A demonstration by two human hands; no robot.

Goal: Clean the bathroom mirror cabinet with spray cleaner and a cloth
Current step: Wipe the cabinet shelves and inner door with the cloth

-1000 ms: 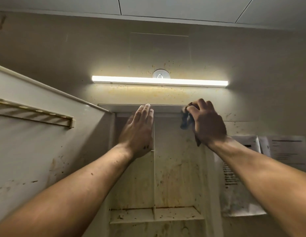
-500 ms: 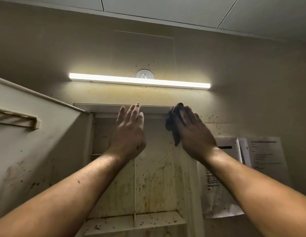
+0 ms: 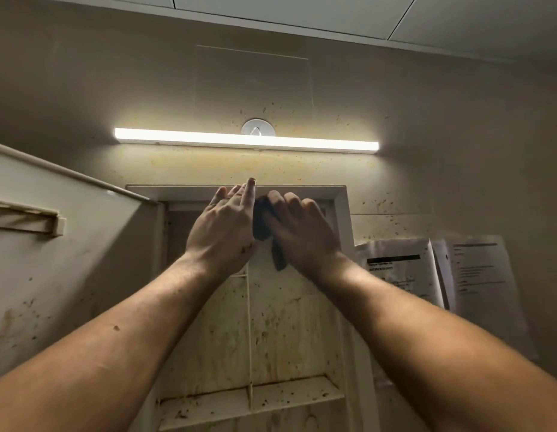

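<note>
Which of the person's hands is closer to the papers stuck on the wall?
Right. The right hand, gripping the dark cloth, is just left of the papers; the left hand lies farther left, beyond the dark cloth.

- the mirror cabinet [image 3: 295, 332] is standing open, its door [image 3: 84, 260] hanging out to the left, its pale inside showing brown streaks and dark specks around a thin divider [image 3: 249, 322] and a shelf [image 3: 286, 397].
- the cloth [image 3: 261, 224], dark and bunched, is sitting at the cabinet's top edge under the right hand [image 3: 302, 232], one tail hanging down.
</note>
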